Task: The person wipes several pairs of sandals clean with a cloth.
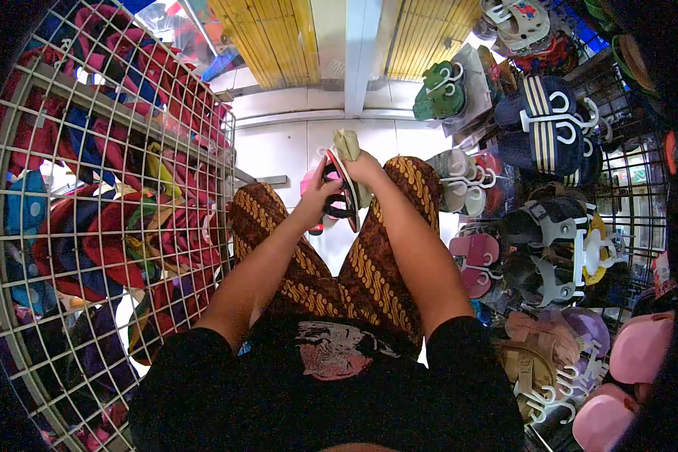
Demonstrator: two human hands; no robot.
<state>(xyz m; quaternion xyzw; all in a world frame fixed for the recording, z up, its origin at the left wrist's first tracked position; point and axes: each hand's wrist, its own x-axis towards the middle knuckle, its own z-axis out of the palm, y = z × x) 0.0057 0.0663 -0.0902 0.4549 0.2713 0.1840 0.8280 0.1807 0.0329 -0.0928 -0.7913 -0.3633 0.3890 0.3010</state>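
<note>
A sandal (352, 205) with dark straps and a red-and-white edge stands nearly on its side between my two hands, above the floor between my knees. My left hand (321, 190) grips it from the strap side, fingers curled at its edge. On the sole side, my right hand (364, 169) is closed around a khaki cloth (346, 143), pressed close to the sandal. Part of the cloth hangs below the right hand. Something pink (306, 181) shows on the floor behind my left hand, mostly hidden.
A white wire grid rack (117, 226) full of colourful footwear rises on my left. To the right, navy striped slippers (539, 124), pink sandals (474, 256) and other pairs hang on a dark grid. Green clogs (441, 90) hang farther ahead, near a white door frame (363, 60).
</note>
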